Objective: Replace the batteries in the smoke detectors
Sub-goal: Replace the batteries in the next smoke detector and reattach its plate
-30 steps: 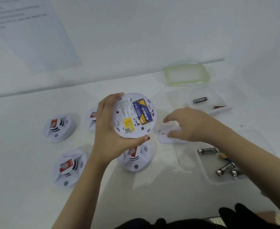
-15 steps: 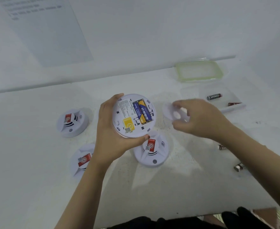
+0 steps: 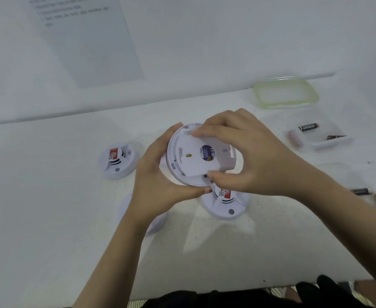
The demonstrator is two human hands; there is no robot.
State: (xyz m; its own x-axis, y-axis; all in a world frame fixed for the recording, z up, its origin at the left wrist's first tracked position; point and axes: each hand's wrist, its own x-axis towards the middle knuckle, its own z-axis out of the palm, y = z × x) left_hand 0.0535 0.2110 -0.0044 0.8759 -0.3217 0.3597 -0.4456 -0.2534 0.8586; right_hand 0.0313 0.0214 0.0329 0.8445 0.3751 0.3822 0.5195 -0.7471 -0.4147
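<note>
My left hand grips a round white smoke detector by its left rim, back side facing me, held above the table. With thumb and fingers, my right hand presses a white cover plate onto that back. The blue battery shows only through the plate's round hole. Three more detectors are on the table: one at the left, one below my hands, one mostly hidden under my left wrist.
A clear tray at the right holds a black battery and another cell. A green-rimmed lid lies behind it. Loose batteries lie at the far right. A printed sheet hangs on the wall.
My right hand picked the cover plate up from the table and brought it left onto the detector's back, covering the batteries. The left hand kept hold of the detector.
</note>
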